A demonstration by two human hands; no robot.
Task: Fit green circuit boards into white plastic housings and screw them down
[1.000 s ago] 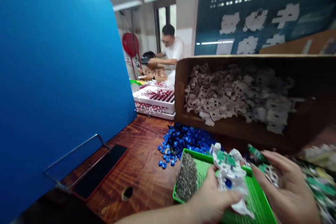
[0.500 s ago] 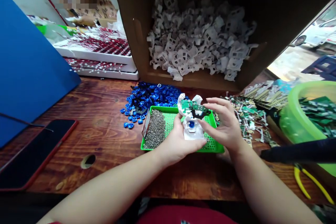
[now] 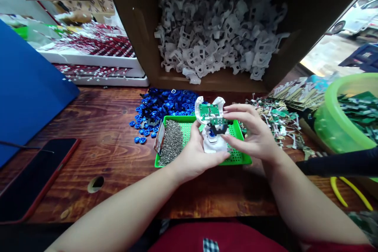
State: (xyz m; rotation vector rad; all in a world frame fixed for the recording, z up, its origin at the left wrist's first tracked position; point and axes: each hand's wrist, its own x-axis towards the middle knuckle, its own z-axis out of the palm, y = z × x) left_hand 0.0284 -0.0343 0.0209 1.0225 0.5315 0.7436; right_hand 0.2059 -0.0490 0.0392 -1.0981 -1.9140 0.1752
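Note:
My left hand (image 3: 193,153) is closed round a white plastic housing (image 3: 214,146) and holds it over a green tray (image 3: 245,159). A blue piece (image 3: 211,133) sits in the middle of the housing. My right hand (image 3: 254,132) pinches a green circuit board (image 3: 209,111) with a black plastic part (image 3: 220,129) at its lower edge. The board lies tilted against the upper part of the housing, and the black part partly covers the blue piece. Small metal screws (image 3: 173,141) fill the left side of the tray.
Behind the tray is a pile of blue pieces (image 3: 168,104). A cardboard box (image 3: 141,39) holds many white housings (image 3: 206,43). Wired boards (image 3: 280,122), a light-green tub (image 3: 330,126), a black bar (image 3: 339,161) and yellow-handled pliers (image 3: 338,193) are right; a phone (image 3: 35,177) lies left.
The circuit board and its black part have moved down onto the housing, now covering part of the blue piece. The camera view has shifted slightly.

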